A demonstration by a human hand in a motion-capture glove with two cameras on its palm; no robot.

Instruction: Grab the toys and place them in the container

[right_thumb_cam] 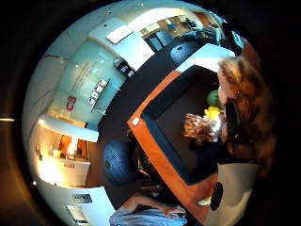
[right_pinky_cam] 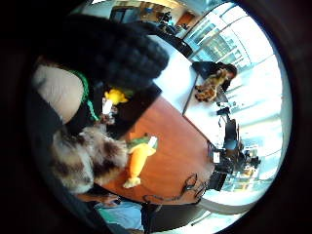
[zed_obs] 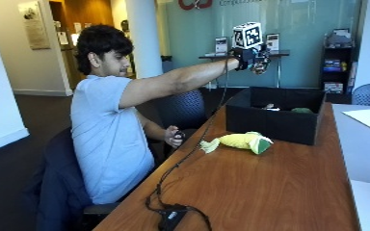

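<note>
A gloved right hand (zed_obs: 249, 57) is raised high over a black fabric container (zed_obs: 275, 124) on a wooden table (zed_obs: 268, 192). A furry brown-and-tan mottled plush toy (zed_obs: 260, 65) is gripped in its curled fingers; in the little-finger palm view the shaggy toy (right_pinky_cam: 85, 158) is seen bunched close beneath the black fingers (right_pinky_cam: 117, 51).

Below the fingers, the container is shown as a soft, straight-walled rectangular box, open at the top. Inside it, in the thumb-side palm view, a spotted plush (right_thumb_cam: 200, 128), a yellow toy (right_thumb_cam: 212, 112) and a green one (right_thumb_cam: 214, 98) are gathered toward one end, and bare dark floor is left at the other.

Just outside the container's near wall, a long yellow plush toy with green and white at one end (zed_obs: 237, 141) is laid flat on the smooth wood. Its long axis is set roughly parallel to that wall, green end pointed away from the person. Open tabletop is left nearer the camera, where a black cable (zed_obs: 172, 192) is trailed along the edge.
</note>
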